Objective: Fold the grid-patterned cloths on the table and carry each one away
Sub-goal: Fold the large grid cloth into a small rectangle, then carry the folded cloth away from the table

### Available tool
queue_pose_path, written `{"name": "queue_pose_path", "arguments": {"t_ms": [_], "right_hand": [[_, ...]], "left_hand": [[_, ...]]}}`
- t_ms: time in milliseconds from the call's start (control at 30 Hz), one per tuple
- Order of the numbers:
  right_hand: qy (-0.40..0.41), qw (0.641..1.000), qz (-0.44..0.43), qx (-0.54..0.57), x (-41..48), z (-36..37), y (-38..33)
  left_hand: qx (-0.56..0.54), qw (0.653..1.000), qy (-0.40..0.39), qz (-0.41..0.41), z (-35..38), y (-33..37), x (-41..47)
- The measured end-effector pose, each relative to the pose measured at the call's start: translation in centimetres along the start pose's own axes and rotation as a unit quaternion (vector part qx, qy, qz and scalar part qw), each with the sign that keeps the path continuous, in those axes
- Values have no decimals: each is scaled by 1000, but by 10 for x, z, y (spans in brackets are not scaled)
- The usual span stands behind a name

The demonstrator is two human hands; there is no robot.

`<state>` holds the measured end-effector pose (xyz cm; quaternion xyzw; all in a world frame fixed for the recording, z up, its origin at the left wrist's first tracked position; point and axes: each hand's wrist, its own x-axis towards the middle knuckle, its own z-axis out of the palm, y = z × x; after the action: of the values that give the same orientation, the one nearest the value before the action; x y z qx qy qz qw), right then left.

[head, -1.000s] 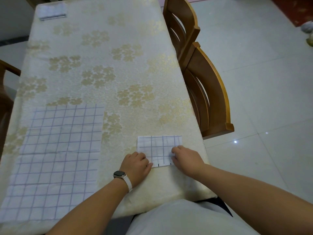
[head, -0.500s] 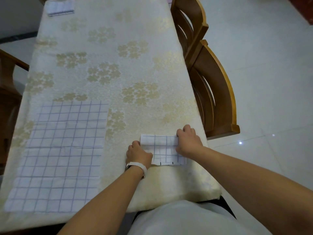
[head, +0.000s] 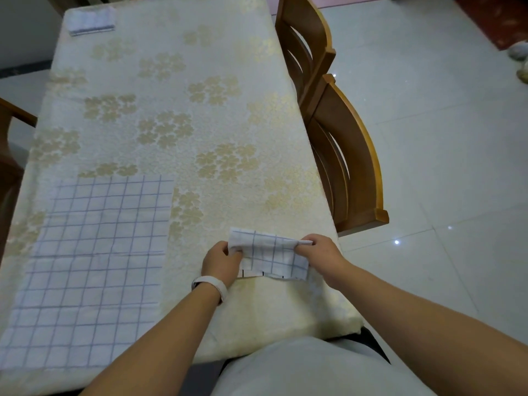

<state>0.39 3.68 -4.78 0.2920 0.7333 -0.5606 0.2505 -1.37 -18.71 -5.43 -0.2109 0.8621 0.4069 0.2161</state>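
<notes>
A small folded white cloth with a blue grid lies near the table's front right edge. My left hand grips its far left corner and my right hand grips its far right corner. The far edge is lifted off the table and bent toward me. A larger grid-patterned cloth lies spread flat at the front left of the table. Another folded cloth rests at the far left corner of the table.
The table wears a cream cloth with gold flowers. Two wooden chairs stand tight against its right side, and a chair arm shows at the left. Pale tiled floor spreads to the right.
Both hands moved from the cloth's near edge to its far corners, gripped them and lifted that edge toward me.
</notes>
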Motion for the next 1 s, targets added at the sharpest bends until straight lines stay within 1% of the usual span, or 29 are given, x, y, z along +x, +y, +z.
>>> {"name": "queue_pose_path", "arguments": {"t_ms": [67, 133, 233, 300, 400, 533, 600, 667, 767, 900, 1000], "right_hand": [[-2, 996, 13, 86, -9, -1, -4], [-4, 990, 22, 136, -19, -2, -10], [-26, 987, 39, 154, -33, -5, -8], [-27, 986, 49, 158, -42, -7, -5], [-1, 982, 41, 185, -58, -13, -1], [38, 974, 5, 222, -80, -28, 3], [60, 973, -14, 223, -90, -39, 7], [77, 972, -26, 220, -101, -52, 13], [91, 968, -35, 229, -114, -75, 23], [103, 959, -49, 260, -123, -112, 45], [116, 954, -49, 273, -129, -147, 66]], "left_hand": [[-47, 999, -25, 3, -4, 1, -2], [-96, 994, -43, 5, -9, 0, -4], [-176, 982, -70, -11, -10, -1, -7], [-215, 972, -92, -15, -9, 1, -13], [-272, 953, -130, -15, -5, 9, -25], [-337, 920, -197, -26, 4, 22, -41], [-333, 916, -223, -14, 10, 35, -48], [-316, 921, -228, 3, 20, 49, -58], [-278, 936, -213, 37, 36, 68, -76], [-267, 941, -198, 58, 60, 88, -107], [-257, 946, -188, 60, 94, 104, -136]]}}
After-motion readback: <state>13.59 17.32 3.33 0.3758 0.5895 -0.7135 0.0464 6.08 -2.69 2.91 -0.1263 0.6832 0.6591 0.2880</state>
